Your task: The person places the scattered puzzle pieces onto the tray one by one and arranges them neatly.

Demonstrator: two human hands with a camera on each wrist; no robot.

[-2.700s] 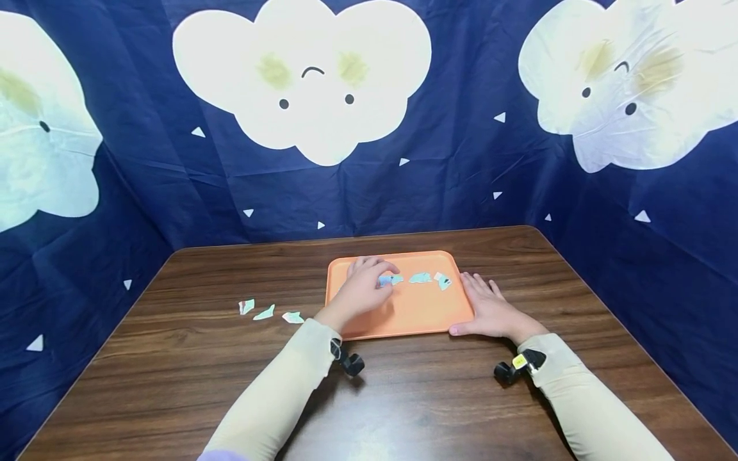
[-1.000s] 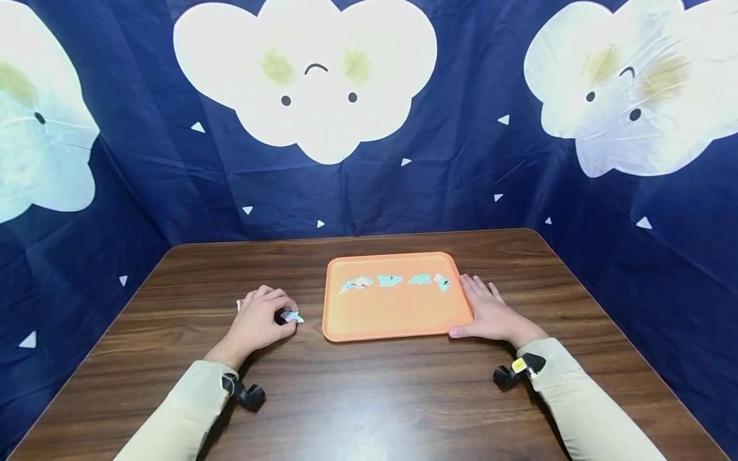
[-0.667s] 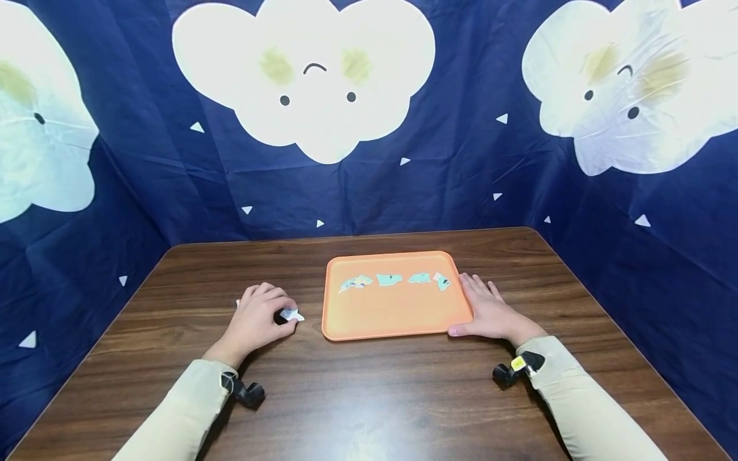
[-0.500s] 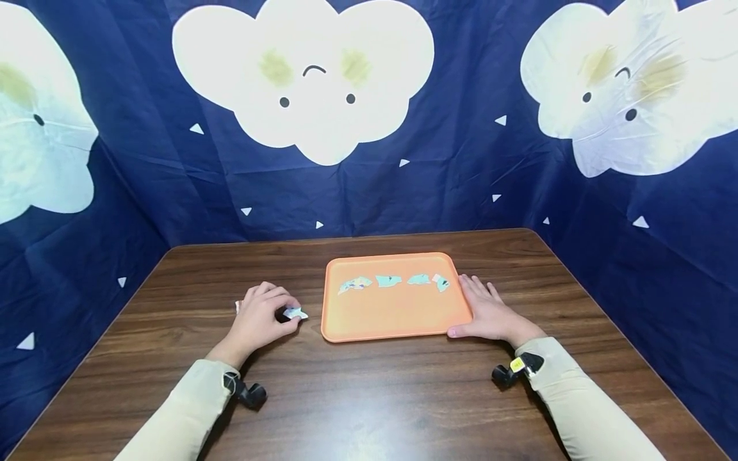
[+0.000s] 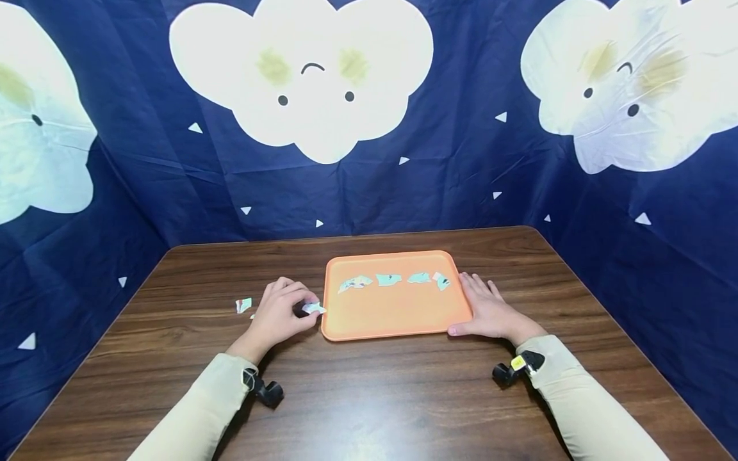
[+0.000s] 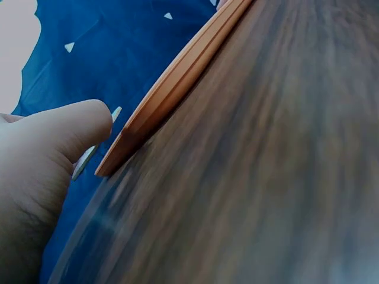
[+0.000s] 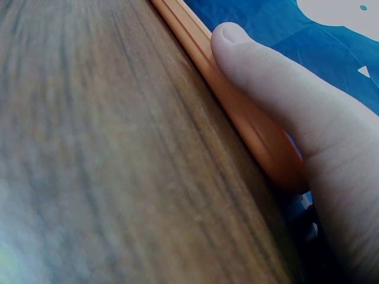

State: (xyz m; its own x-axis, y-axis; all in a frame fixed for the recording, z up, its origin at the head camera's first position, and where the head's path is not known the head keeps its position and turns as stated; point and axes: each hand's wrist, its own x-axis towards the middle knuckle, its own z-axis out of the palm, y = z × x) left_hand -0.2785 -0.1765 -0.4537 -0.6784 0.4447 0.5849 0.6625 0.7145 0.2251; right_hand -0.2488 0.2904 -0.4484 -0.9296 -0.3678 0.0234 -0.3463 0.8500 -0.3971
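Note:
My left hand (image 5: 281,314) pinches a flat, irregular pale green and white piece (image 5: 314,308) between thumb and fingers, just off the left edge of an orange tray (image 5: 398,314). In the left wrist view the piece (image 6: 87,158) shows thin and edge-on behind the thumb, close to the tray corner. Along the tray's far half lie several similar pieces in a row, among them a piece (image 5: 389,280) near the middle. My right hand (image 5: 489,310) rests with straight fingers against the tray's right edge, its thumb (image 7: 266,71) at the near rim.
Left of my left hand, a piece with a reddish strip (image 5: 243,305) lies on the brown wooden table (image 5: 369,390). A sliver of another piece (image 5: 252,316) peeks out beside the hand. A dark blue cloth (image 5: 369,192) with white clouds hangs around the table.
My left hand left the tray, took hold of the piece on the table and carried it rightward to the tray's edge. The right hand and the tray stay in place.

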